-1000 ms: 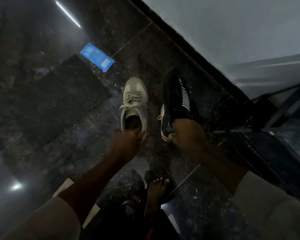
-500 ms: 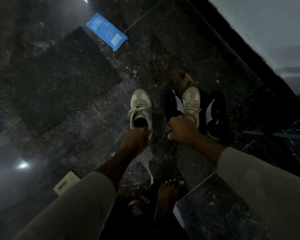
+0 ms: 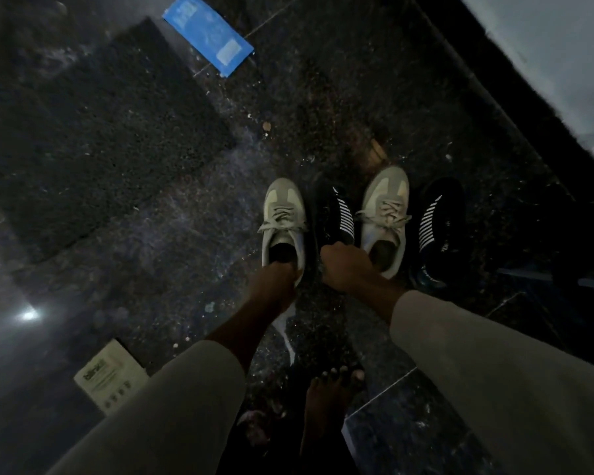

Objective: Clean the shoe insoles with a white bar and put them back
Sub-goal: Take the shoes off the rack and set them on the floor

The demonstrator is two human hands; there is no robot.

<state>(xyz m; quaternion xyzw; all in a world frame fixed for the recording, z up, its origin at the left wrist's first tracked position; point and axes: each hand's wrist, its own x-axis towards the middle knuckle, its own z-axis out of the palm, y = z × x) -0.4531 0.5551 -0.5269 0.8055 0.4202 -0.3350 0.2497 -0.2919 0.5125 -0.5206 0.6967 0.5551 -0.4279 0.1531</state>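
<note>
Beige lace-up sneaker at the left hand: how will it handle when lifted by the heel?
Probably light and fairly stiff: the beige lace-up sneaker shows an open, uncrushed collar where the left hand grips its heel. Held there, the toe may dip. Its laces look loosely tied and could swing.

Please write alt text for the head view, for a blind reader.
Left hand grips a beige sneaker by the heel, right hand a black striped shoe; a second beige sneaker and a second black shoe stand alongside on dark floor.
</note>
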